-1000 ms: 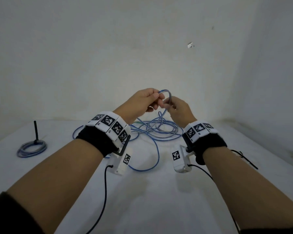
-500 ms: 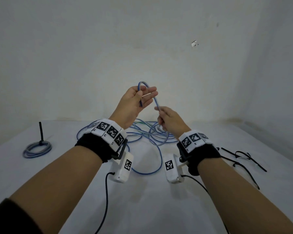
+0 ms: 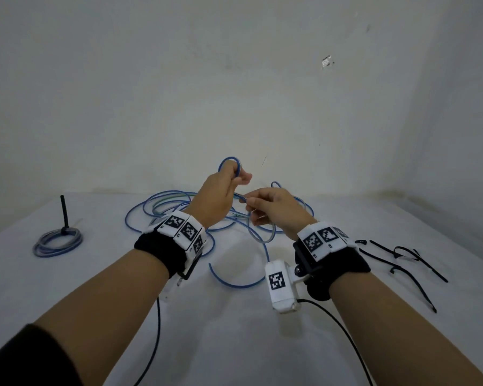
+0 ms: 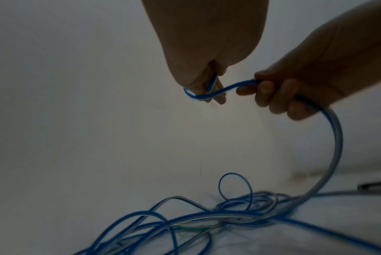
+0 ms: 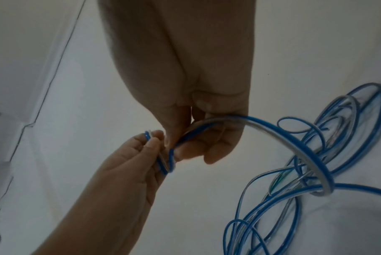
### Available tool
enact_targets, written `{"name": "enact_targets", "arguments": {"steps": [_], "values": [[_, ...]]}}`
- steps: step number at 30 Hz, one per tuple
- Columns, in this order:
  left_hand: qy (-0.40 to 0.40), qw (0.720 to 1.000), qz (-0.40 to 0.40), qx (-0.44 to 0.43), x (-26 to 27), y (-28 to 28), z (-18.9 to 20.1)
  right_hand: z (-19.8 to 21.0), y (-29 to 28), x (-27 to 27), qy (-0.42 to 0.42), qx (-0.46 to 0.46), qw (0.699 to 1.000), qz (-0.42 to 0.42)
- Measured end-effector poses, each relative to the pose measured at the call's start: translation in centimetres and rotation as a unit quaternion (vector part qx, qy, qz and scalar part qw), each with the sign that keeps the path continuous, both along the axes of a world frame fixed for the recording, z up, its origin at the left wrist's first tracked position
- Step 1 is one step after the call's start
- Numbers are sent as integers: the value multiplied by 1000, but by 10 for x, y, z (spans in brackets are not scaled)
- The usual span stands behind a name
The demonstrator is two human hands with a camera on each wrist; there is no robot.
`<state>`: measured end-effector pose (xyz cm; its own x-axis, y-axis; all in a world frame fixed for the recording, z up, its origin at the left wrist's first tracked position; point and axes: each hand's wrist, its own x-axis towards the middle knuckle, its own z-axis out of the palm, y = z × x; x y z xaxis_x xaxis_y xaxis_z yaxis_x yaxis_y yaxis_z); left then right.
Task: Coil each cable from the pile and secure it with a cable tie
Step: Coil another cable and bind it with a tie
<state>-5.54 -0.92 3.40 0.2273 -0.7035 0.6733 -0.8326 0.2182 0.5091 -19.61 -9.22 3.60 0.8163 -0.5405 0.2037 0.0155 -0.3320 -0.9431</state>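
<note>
Up above the table (image 3: 234, 344), the left hand (image 3: 218, 196) pinches a small first loop of the blue cable (image 3: 230, 162), apparently acting as the anchor for the coil. Just beside it, the right hand (image 3: 273, 210) curls its fingers round the next stretch, probably to feed another turn across. From there the cable drops into the loose pile (image 3: 179, 210). Black cable ties (image 3: 402, 254) wait at the right; one tied coil (image 3: 57, 242) lies far left.

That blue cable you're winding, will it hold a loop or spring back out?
Likely springy: the blue cable holds open curves on the table rather than lying limp. The small loop in the left hand probably needs pinching until tied. It looks light.
</note>
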Motion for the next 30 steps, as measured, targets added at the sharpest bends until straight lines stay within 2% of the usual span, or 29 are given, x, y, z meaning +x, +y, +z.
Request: {"name": "enact_targets", "arguments": {"steps": [3,7,9,13,17,21,23,26,30], "values": [[-138,985,53,87,6,5,-2,2,-3,2,-11,-8,1000,-26],[-203,967,73,134,5,8,-4,3,-7,6,-23,2,999,-29],[-177,977,65,101,4,7,-4,0,-8,7,-16,-8,1000,-13],[-55,994,92,-2,14,9,5,-18,-14,5,13,-76,997,-12],[-53,994,74,62,24,14,4,-27,-22,2,-47,-96,993,-39],[-12,996,12,92,20,17,-1,-21,-22,7,-16,-137,990,-37],[-37,995,6,98,18,18,0,-17,-24,9,13,-139,990,-32],[-86,987,-4,139,17,20,1,-7,-23,7,66,-103,993,-1],[-67,983,-32,169,26,22,-5,6,-20,5,67,25,995,65]]}}
